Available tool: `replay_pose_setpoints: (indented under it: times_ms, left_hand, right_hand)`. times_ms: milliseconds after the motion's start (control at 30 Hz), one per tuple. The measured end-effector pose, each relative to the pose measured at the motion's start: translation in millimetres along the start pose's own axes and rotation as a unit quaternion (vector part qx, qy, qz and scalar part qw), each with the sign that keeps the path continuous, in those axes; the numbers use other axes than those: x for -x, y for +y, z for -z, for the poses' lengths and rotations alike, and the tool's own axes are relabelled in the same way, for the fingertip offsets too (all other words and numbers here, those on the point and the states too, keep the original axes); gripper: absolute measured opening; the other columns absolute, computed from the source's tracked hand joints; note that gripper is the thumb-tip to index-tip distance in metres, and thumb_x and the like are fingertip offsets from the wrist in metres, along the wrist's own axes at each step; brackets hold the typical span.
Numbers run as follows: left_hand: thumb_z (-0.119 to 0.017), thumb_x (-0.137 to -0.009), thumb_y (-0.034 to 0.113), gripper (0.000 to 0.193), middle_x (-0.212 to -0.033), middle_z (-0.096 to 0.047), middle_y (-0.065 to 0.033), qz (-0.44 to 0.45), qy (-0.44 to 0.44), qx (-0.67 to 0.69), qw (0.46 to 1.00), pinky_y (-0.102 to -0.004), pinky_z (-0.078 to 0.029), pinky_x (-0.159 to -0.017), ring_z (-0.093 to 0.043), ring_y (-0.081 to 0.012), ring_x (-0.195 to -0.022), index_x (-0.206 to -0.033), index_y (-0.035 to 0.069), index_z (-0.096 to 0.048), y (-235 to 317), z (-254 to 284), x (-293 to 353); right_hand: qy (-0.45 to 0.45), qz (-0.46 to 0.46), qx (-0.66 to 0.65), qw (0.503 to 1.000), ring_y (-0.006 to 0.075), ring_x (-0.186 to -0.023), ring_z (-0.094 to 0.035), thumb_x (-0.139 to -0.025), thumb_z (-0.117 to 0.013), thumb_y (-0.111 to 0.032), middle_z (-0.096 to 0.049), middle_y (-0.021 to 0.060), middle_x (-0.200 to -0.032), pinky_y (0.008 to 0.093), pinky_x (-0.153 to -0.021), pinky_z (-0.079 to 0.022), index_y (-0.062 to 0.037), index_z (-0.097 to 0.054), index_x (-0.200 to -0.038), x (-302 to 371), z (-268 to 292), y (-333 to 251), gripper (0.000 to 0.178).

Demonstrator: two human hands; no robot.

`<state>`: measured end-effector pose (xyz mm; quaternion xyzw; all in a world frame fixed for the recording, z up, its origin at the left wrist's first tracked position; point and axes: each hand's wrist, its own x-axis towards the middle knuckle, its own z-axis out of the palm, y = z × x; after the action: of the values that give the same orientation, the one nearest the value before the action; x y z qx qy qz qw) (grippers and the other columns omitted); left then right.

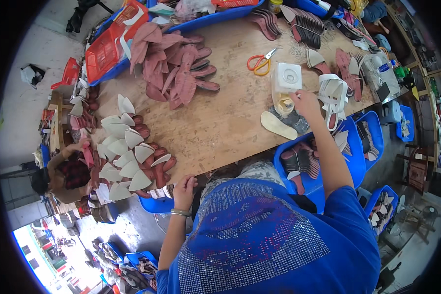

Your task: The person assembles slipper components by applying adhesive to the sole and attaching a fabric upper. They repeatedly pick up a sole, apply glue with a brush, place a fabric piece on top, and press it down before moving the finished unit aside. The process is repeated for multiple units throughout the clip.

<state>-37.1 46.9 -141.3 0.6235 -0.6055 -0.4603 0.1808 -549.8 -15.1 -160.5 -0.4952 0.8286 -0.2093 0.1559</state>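
Note:
My right hand [306,104] reaches over the table, fingers bent together at the rim of a small clear cup with yellowish contents [283,105]. What those fingers hold, if anything, is hidden. Behind the cup stands a white square block-like container [289,76] with a round recess. A pale insole-shaped piece [278,125] lies just left of a dark grey patch [295,120] under the cup. My left hand [184,190] is at the table's near edge, its fingers curled closed; I cannot make out anything in them. Beside it are rows of reddish soles with white pointed tips [139,180].
Orange-handled scissors [259,64] lie mid-table. A heap of dull pink sole pieces [185,78] is at the back left, white strappy sandal uppers [333,93] at the right. Blue bins [356,147] stand below the near right edge. Another person [66,171] works at the far left.

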Motion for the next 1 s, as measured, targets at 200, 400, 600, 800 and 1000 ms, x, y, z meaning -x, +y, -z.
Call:
replay_pose_setpoints:
  times_ms: [200, 400, 600, 800, 1000]
  left_hand:
    - [-0.055, -0.096, 0.014, 0.021, -0.089, -0.069, -0.0087, 0.033, 0.016, 0.042, 0.998, -0.0247, -0.052, -0.072, -0.067, -0.0125, -0.078, -0.107, -0.001, -0.064, -8.6, 1.8, 13.5]
    - [-0.054, -0.097, 0.013, 0.021, -0.090, -0.068, -0.0080, 0.043, 0.014, 0.044, 0.998, -0.0241, -0.052, -0.071, -0.065, -0.0117, -0.078, -0.107, -0.002, -0.064, -14.8, 1.6, 14.4]
    - [-0.054, -0.097, 0.014, 0.021, -0.090, -0.068, -0.0075, 0.028, 0.007, 0.033, 0.999, -0.0237, -0.051, -0.072, -0.066, -0.0119, -0.078, -0.109, -0.002, -0.063, -17.1, 2.8, 7.5]
    - [-0.054, -0.097, 0.014, 0.021, -0.089, -0.068, -0.0072, 0.021, -0.012, 0.027, 0.999, -0.0231, -0.050, -0.071, -0.066, -0.0119, -0.079, -0.108, -0.002, -0.063, -16.9, 2.3, 0.6]
    - [-0.055, -0.096, 0.014, 0.021, -0.089, -0.068, -0.0075, 0.015, -0.016, 0.024, 0.999, -0.0236, -0.051, -0.072, -0.066, -0.0123, -0.078, -0.107, -0.002, -0.063, -14.0, 3.3, -4.5]
  right_hand:
    - [-0.026, 0.019, 0.070, 0.997, 0.0380, -0.075, -0.065, -0.086, -0.059, -0.039, -0.066, 0.0211, -0.075, 0.0465, -0.069, -0.051, -0.0041, -0.071, -0.085, -16.0, -33.7, 7.7, 0.037]
    - [-0.099, 0.025, 0.100, 0.990, 0.0323, -0.068, -0.067, -0.084, -0.062, -0.037, -0.067, 0.0173, -0.071, 0.0432, -0.066, -0.052, -0.0004, -0.070, -0.088, -35.4, -41.9, 10.8, 0.038]
    - [-0.134, -0.068, -0.050, 0.987, 0.0301, -0.083, -0.068, -0.076, -0.072, -0.032, -0.068, 0.0208, -0.089, 0.0411, -0.076, -0.053, -0.0011, -0.064, -0.104, -33.1, -0.5, -5.5, 0.043]
    - [-0.007, 0.031, 0.177, 0.984, 0.0304, -0.094, -0.065, -0.073, -0.073, -0.026, -0.065, 0.0163, -0.101, 0.0436, -0.077, -0.052, -0.0070, -0.064, -0.107, 5.3, -6.5, 33.2, 0.041]
    - [0.010, -0.039, 0.045, 0.998, 0.0357, -0.095, -0.063, -0.078, -0.070, -0.024, -0.065, 0.0178, -0.102, 0.0447, -0.079, -0.050, -0.0071, -0.063, -0.107, 24.8, -17.9, 61.5, 0.034]
